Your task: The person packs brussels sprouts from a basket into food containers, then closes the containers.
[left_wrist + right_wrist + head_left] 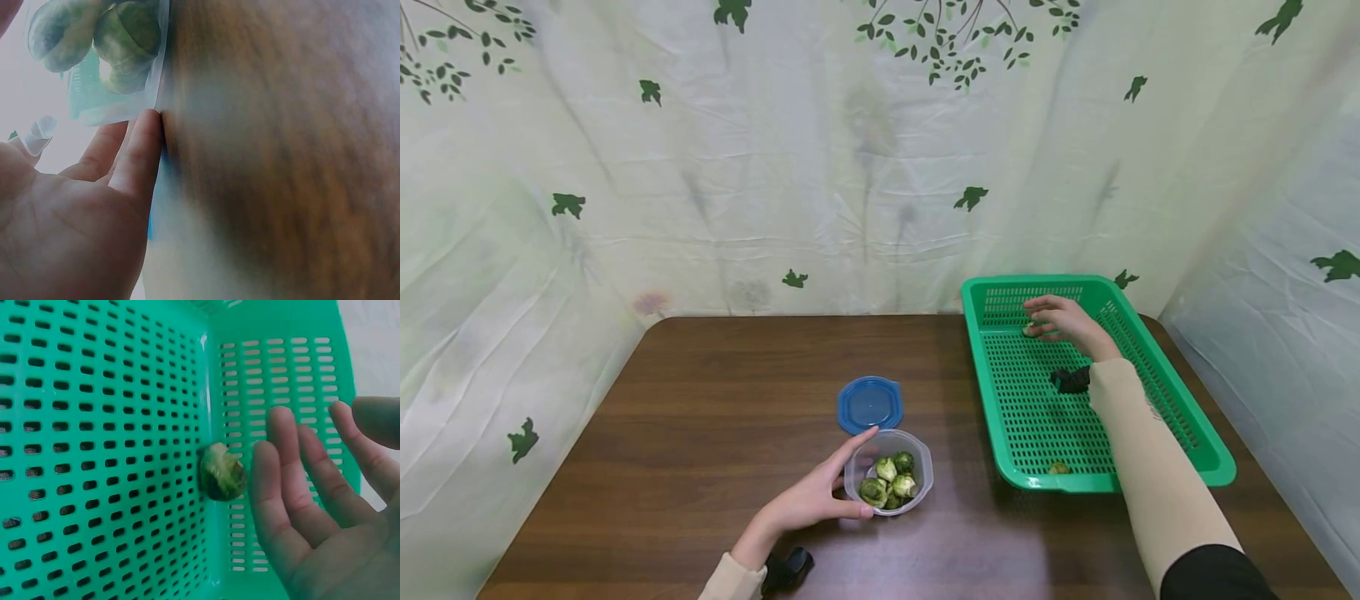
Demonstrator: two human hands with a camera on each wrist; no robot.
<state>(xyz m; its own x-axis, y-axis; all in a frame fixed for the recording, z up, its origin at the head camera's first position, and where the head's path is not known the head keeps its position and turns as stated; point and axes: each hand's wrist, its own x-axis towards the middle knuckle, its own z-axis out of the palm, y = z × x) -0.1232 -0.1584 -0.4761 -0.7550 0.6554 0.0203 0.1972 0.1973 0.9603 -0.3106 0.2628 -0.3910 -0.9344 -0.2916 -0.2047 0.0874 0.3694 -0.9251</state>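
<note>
My left hand (808, 498) holds a clear plastic container (925, 482) at its left side, thumb at the near rim and fingers along the far side. Several Brussels sprouts (887, 483) lie in the container, two or three of them showing through its wall in the left wrist view. Over the far end of a green slotted basket (1011, 400), my right hand (1063, 323) has its fingers loosely extended. Just beside those fingertips, a Brussels sprout (223, 474) lies on the basket floor against the end wall. Another small sprout (1058, 467) is near the basket's front wall.
Behind the container lies a blue lid (870, 405) on the brown wooden table (730, 400). The basket takes up the table's right side. A pale leaf-printed curtain (820, 167) hangs along the back and sides. A black wrist camera (788, 571) is on the left wrist.
</note>
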